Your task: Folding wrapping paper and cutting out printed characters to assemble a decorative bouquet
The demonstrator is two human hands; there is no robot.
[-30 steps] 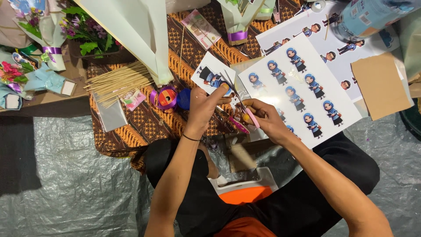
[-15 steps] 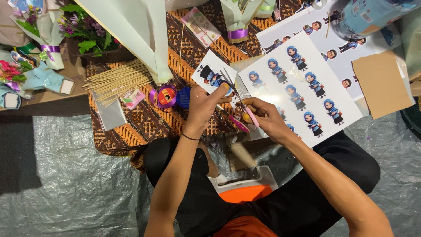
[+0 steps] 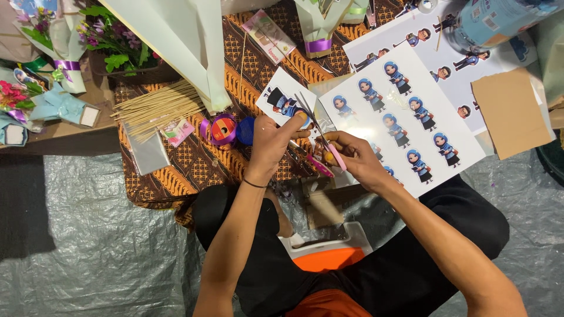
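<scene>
Since the earlier frame, both hands have barely shifted. Right hand (image 3: 352,155) grips pink-handled scissors (image 3: 320,138), blades parted. Left hand (image 3: 273,141) pinches the printed figure cutout (image 3: 282,101) on the patterned cloth (image 3: 194,164). Step: trimming the outline; next cut likely requires turning the cutout. Beyond: sticker sheet (image 3: 411,117), skewers (image 3: 155,108).

Upper left: you see wrapped flower bouquets (image 3: 41,35) with purple ribbon lying by a cardboard box (image 3: 64,132).
Left of centre: a bundle of thin wooden skewers (image 3: 155,108) lies on your patterned batik cloth (image 3: 194,161), with a small clear plastic bag (image 3: 147,151) just below it.
Centre: purple and blue ribbon spools (image 3: 226,129) sit side by side.
Top centre: a pale green paper cone (image 3: 182,41).
Right: a brown cardboard piece (image 3: 510,111).
Bottom: grey plastic sheeting (image 3: 88,246) covers your floor.
</scene>
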